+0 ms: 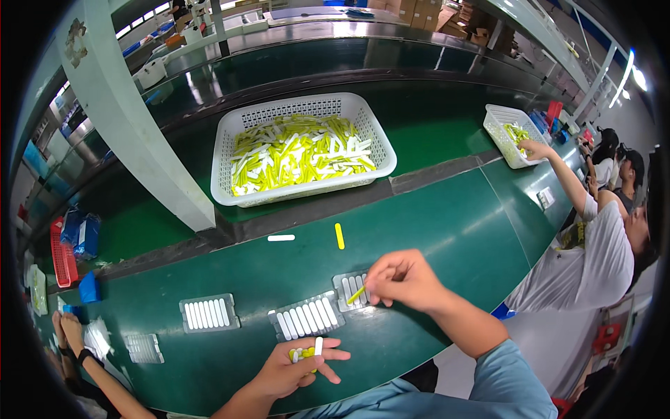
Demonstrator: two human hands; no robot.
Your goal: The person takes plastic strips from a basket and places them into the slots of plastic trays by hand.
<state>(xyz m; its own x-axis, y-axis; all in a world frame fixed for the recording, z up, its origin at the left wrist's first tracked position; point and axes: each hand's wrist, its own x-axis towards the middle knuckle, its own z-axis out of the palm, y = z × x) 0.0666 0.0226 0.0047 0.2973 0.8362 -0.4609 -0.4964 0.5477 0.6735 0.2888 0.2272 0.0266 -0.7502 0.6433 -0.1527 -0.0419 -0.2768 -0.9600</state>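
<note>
My right hand (405,281) pinches a yellow strip (356,295), slim with rounded ends, slanted over a clear slotted tray (345,281). My fingers hide part of that tray. My left hand (293,371), palm up, holds a bunch of yellow and white strips (301,355), and one white strip (319,346) sticks up by the thumb. Just beyond the left hand lies a second clear tray (307,318) with a row of white strips in its slots. Farther left, another tray (209,313) also carries a row of white strips.
A large white basket (303,193) heaped with strips stands beyond my hands. One white strip (281,238) and one yellow strip (340,236) lie on the green table (440,223). Co-workers' hands are at a smaller basket (514,157) at right and near a clear tray (144,348) at left.
</note>
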